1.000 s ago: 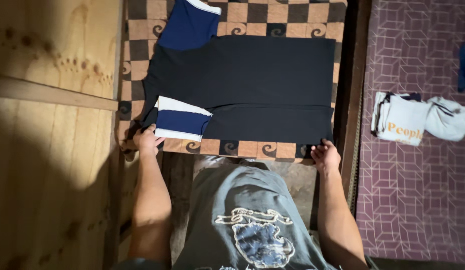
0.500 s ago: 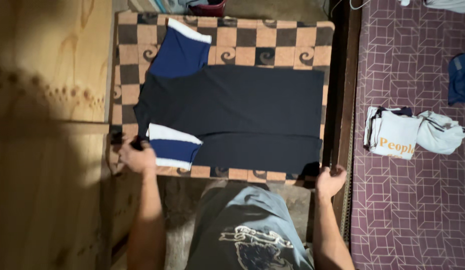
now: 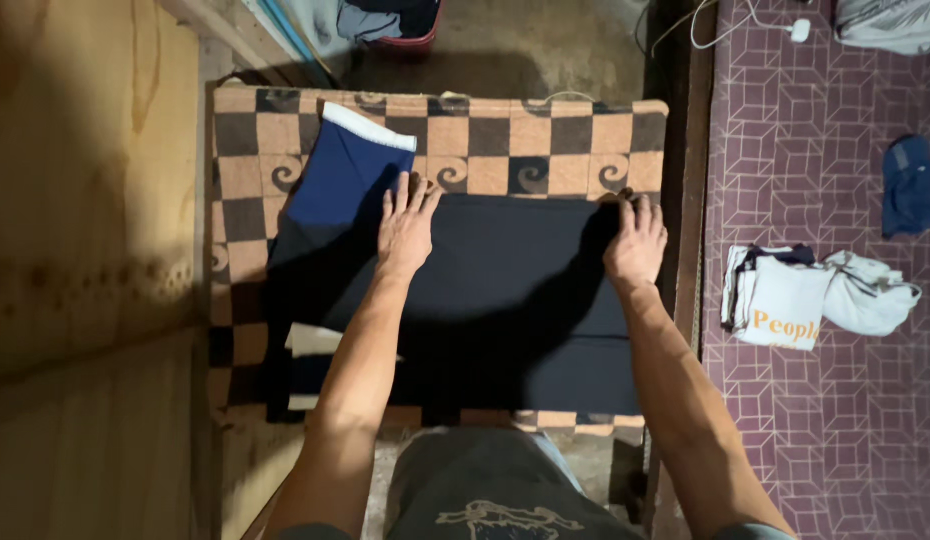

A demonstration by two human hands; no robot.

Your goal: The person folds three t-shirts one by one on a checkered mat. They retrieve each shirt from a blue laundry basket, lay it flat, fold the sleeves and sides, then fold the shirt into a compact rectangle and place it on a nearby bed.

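Note:
A black T-shirt (image 3: pixel 505 290) with blue, white-edged sleeves lies flat on a checkered brown and black cloth (image 3: pixel 545 135). My left hand (image 3: pixel 405 225) rests flat on the shirt's far edge, just right of the upper blue sleeve (image 3: pixel 340 175), fingers spread. My right hand (image 3: pixel 637 240) lies on the shirt's far right corner, fingers curled at the edge; whether it pinches the fabric I cannot tell. The near sleeve (image 3: pixel 307 345) is folded in over the body, partly hidden by my left forearm.
A wooden panel (image 3: pixel 85 250) runs along the left. To the right, on a purple patterned surface (image 3: pixel 835 420), lie a folded white garment (image 3: pixel 780 300), a crumpled pale one (image 3: pixel 870 290) and a blue item (image 3: pixel 910 185). A red tub (image 3: pixel 400 20) stands beyond the cloth.
Both hands have left the shirt's near edge and reached across to its far edge. The view has shifted, so the shirt sits lower in frame.

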